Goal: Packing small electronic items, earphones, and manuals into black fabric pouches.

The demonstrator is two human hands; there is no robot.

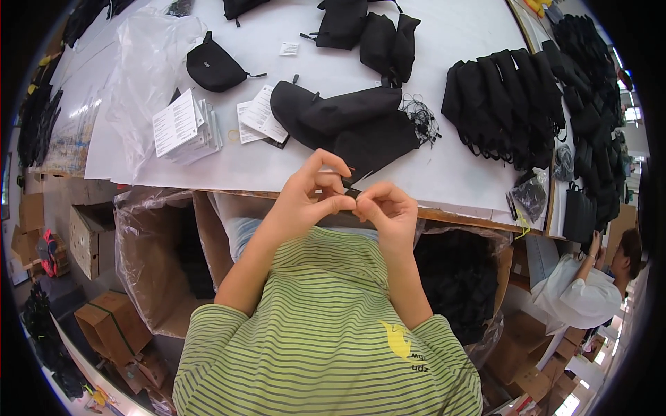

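Note:
My left hand and my right hand meet at the table's near edge, fingertips pinched on a small black strip or cord end. Its exact kind is too small and too covered to tell. Just beyond lie overlapping black fabric pouches, their near corner close to my fingers. A tangled bunch of thin black cords rests against their right end. To their left are loose white printed cards and a fanned stack of white cards.
Farther back lie a rounded black pouch, more black pouches and a small white label. A row of black pouches sits at right. Clear plastic sheeting covers the left. Lined cartons stand below; a co-worker is at right.

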